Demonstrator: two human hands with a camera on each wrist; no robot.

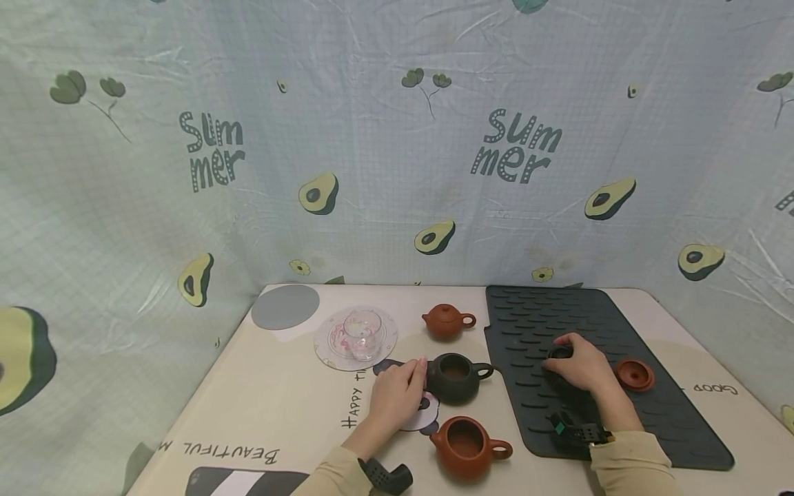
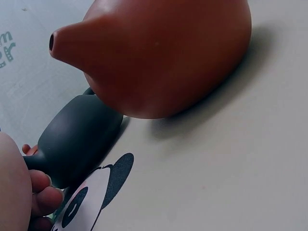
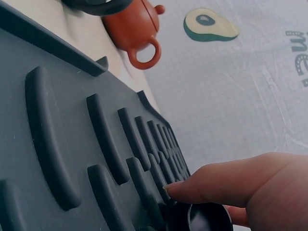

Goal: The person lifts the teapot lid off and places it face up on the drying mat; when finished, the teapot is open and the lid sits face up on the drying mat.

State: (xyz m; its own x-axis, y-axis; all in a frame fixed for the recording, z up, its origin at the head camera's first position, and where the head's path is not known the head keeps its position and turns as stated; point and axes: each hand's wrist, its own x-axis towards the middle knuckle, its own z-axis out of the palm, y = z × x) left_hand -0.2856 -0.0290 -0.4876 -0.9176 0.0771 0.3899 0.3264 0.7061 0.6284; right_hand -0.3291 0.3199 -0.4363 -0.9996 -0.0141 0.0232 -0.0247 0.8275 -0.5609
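My left hand [image 1: 397, 393] grips the spout of a black teapot [image 1: 457, 387], which stands without a lid on the table, its handle to the right. In the left wrist view curled fingertips [image 2: 48, 198] show beneath the spout. Over the dark ridged mat, my right hand [image 1: 583, 365] pinches a small black lid [image 1: 560, 352] between thumb and fingers. The right wrist view shows the hollow of that lid [image 3: 210, 219] just above the ridges. A reddish-brown lid [image 1: 635, 375] lies upturned to the right of this hand. An uncovered reddish-brown teapot [image 1: 465, 455] stands nearer me.
Behind the black teapot stands a lidded reddish-brown teapot [image 1: 445, 322]. A clear glass cup [image 1: 364, 335] sits on a round patterned mat [image 1: 325, 344] to the left. The dark ridged mat [image 1: 527, 310] covers much of the right side. A printed curtain [image 1: 372, 138] hangs behind the table.
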